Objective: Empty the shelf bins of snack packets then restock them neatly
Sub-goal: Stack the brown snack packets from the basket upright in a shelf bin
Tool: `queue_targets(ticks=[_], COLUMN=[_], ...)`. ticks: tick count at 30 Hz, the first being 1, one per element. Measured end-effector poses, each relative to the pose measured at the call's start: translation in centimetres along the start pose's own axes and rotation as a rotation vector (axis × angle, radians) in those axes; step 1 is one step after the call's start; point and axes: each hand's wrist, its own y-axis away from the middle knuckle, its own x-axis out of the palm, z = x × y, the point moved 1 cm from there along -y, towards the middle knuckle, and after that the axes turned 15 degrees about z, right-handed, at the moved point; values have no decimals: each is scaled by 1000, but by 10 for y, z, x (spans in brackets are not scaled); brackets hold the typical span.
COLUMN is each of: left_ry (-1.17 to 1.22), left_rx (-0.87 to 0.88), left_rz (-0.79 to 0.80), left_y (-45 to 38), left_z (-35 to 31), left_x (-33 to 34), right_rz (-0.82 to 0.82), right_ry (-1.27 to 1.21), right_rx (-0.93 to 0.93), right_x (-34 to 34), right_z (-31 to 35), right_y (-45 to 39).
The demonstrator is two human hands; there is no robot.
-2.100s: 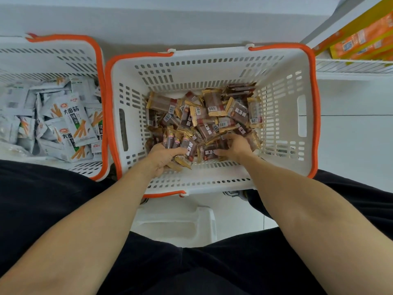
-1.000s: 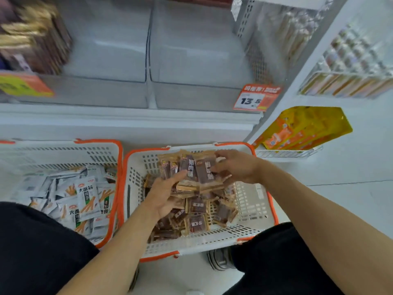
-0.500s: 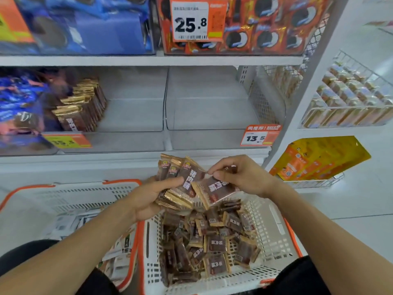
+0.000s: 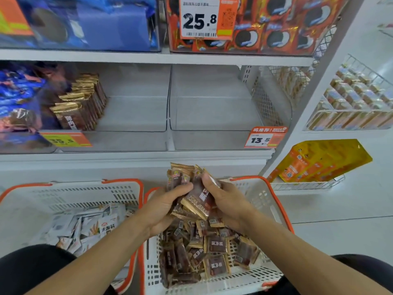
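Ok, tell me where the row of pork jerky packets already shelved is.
Head view: the row of jerky packets stands at the left end of the left clear bin, above the yellow price tag.

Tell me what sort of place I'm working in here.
Most likely a shop's snack aisle: price tags clipped to the shelves, clear bins for packets, and shopping baskets on the floor.
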Motion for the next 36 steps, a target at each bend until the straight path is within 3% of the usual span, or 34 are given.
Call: queue_targets(ticks=[3, 6, 15, 21, 26, 29, 32, 36], left_ry=[-192, -392, -266, -91, -156, -151, -109, -225], left_rx=[4, 26, 57, -1, -48, -28, 16, 106], left_rz=[-54, -97, -284, -211, -14, -43, -82, -120], left_y=[-1, -1, -10, -15, -12, -13, -13, -8], left_z=[2, 5, 21, 24, 21, 14, 3, -3], left_x=[0, 0, -3, -2, 3, 1, -2, -4], right_rz=[-63, -151, -336, -278, -87, 41, 169, 221], right_ry=[-9, 183, 643, 653, 358, 72, 64, 110], right_rx=[-96, -171, -123, -26, -6, 34, 50, 28], right_x=[-1, -8, -23, -14, -2, -8, -12, -18], right_z=[2, 5, -7, -21, -18, -10, -6, 0], right_y=[0, 0, -12, -18, -13, -16, -14, -13])
